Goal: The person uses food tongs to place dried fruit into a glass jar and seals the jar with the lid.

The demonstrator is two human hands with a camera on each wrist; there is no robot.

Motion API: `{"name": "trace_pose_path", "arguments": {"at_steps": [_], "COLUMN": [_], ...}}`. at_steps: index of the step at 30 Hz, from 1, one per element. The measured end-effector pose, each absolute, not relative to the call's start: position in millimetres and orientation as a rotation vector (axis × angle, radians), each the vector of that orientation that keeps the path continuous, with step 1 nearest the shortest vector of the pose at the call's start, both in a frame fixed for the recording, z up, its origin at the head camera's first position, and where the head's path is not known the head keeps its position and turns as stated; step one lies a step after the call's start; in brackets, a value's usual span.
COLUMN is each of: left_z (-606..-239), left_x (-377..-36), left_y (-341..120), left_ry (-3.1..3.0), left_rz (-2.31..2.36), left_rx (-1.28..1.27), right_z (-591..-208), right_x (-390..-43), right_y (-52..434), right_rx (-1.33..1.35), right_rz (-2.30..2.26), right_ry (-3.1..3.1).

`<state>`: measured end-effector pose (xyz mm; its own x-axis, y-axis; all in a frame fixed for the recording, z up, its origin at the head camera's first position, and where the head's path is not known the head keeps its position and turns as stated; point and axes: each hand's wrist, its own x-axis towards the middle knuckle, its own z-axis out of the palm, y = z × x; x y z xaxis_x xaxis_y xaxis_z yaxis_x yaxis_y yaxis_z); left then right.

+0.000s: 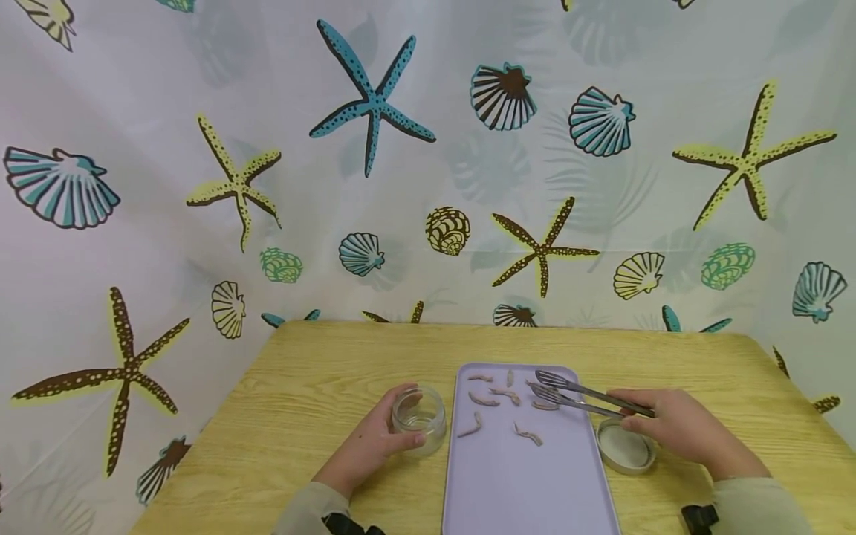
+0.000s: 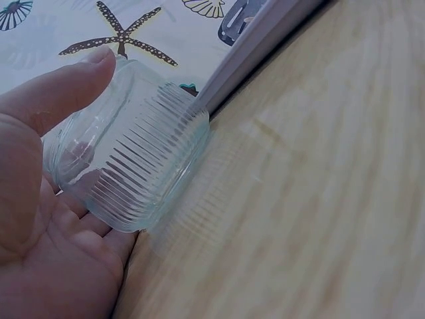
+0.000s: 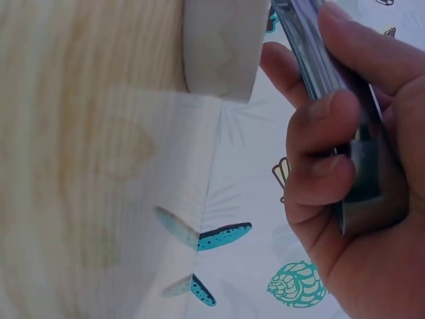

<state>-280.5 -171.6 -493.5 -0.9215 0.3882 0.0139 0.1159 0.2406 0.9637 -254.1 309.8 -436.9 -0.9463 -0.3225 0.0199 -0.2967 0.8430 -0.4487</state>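
Observation:
A clear glass jar (image 1: 433, 443) with ribbed sides is gripped by my left hand (image 1: 368, 442), just left of the lavender tray (image 1: 528, 494). In the left wrist view, the thumb lies along one side of the jar (image 2: 136, 156) and the fingers curl round the other. My right hand (image 1: 685, 427) holds metal tongs (image 1: 605, 396) by their handle end. The tongs' slotted tips are spread apart over the tray's far right part, near several thin brownish strips (image 1: 528, 435). Whether the tips touch a strip, I cannot tell.
Beside the tray's right edge, below my right hand, lies a round pale lid (image 1: 627, 447). The wood-grain table (image 1: 334, 357) meets a curtain (image 1: 428, 171) printed with starfish and shells at its back and sides.

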Motion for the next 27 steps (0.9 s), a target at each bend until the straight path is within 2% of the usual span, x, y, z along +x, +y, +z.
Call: {"name": "trace_pose_path", "arguments": {"at_steps": [27], "left_z": [-490.9], "left_x": [-277.9], "left_y": [-171.3], "left_ry": [2.270], "left_rz": [1.738], "left_rx": [0.462], "right_z": [-436.0], "right_x": [-251.6], "right_y": [303.8], "right_rx": [-0.521], "right_rz": [-0.607], "right_ry": [3.066]}}
